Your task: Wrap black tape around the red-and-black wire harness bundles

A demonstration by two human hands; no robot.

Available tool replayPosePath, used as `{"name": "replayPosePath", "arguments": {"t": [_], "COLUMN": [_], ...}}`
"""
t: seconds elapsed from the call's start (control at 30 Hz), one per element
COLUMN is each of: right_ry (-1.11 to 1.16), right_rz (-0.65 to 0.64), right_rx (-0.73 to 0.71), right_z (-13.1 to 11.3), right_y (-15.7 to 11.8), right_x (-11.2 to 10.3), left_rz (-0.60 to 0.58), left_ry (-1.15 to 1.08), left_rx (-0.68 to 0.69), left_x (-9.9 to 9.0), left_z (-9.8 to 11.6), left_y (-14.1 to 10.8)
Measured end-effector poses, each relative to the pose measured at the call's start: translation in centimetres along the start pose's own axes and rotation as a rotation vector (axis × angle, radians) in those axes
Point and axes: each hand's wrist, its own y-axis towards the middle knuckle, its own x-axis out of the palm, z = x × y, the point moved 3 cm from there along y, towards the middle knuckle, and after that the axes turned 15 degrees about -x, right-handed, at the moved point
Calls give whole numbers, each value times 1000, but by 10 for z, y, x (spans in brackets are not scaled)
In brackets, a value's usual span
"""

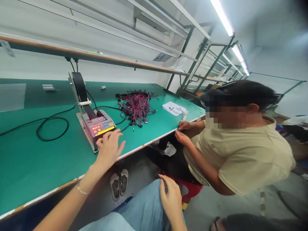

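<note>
An automatic tape dispenser with a lit red display and coloured buttons stands on the green table. A roll of black tape is mounted at its back. At the front of the dispenser hovers my left hand, fingers apart and slightly bent, with nothing visible in it. The hand hides part of the outlet, so I cannot tell whether the fingertips touch it. My right hand lies on my knee in blue jeans, its fingers stretched out and holding nothing.
A tangled heap of red and black cables lies beyond the dispenser, near a white paper. Black cord loops across the left of the table. A seated co-worker holds something small at the table edge. Shelving runs above.
</note>
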Motion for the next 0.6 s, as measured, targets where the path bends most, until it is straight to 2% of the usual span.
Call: {"name": "replayPosePath", "arguments": {"t": [0.07, 0.1, 0.17, 0.23, 0.27, 0.3, 0.37, 0.4, 0.43, 0.5, 0.6], "right_ry": [55, 89, 187, 435, 646, 952, 1554, 1757, 1901, 2027, 2105], "right_rz": [7, 8, 46, 99, 107, 60, -151, -213, -195, -164, -130], "right_rx": [44, 61, 126, 225, 280, 324, 502, 624, 725, 891, 958], "right_z": [3, 2, -6, -29, -47, -70, -120, -142, -158, -178, -183], "right_y": [-5, -7, -2, 16, 31, 49, 87, 104, 119, 139, 146], "right_x": [-4, -6, -9, -2, 8, 22, 60, 78, 93, 118, 134], "left_rz": [178, 213, 210, 170, 144, 119, 75, 61, 65, 129, 295], "left_ry": [289, 376, 496, 577, 608, 632, 649, 638, 611, 519, 303], "left_rx": [123, 156, 201, 226, 237, 250, 281, 290, 286, 227, 61], "left_x": [-9, -10, -10, -8, -8, -9, -17, -24, -33, -55, -88], "left_z": [1, -2, -7, -9, -9, -7, -1, 2, 3, -1, -24], "left_y": [13, 20, 30, 34, 35, 36, 39, 41, 43, 46, 39]}}
